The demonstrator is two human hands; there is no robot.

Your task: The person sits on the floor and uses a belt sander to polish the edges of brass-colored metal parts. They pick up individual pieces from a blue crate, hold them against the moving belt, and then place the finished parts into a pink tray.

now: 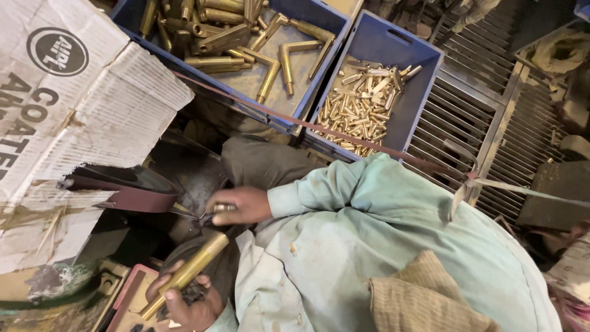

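Observation:
My right hand (pixel 238 206) pinches a small silvery metal piece (pixel 222 208) close to the dark maroon abrasive belt (pixel 126 187) of a grinding machine. Lower down, my left hand (pixel 184 302) grips a long brass tube (pixel 192 272) that slants up towards the right hand. Its upper end lies just under that hand. Pale green sleeves (pixel 344 197) cover both arms. Dark grit lies in my left palm.
Two blue crates stand beyond my knees: one (pixel 307 15) holds bent brass fittings, the other (pixel 424 80) holds several small brass pieces. Torn cardboard (pixel 74 117) covers the left. A thin reddish strap (pixel 344 136) runs diagonally over a metal floor grate (pixel 485 92).

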